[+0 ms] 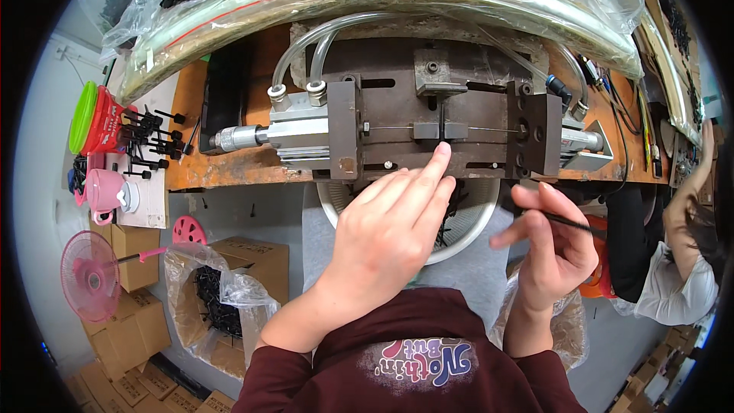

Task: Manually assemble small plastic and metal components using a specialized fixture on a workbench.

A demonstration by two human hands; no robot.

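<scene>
Loosely spread, the fingers of the left hand (390,222) are nearly straight, with nothing visibly gripped; the index fingertip (442,151) reaches the near end of a slim, straight black piece (441,116), though I cannot tell whether it presses. That piece sits between two small grey metal blocks (426,131) on a dark brown steel fixture (394,111). Curled almost closed, the right hand (562,252) holds a slender black rod (575,224), slanting, near the white plastic basket (487,222).
</scene>
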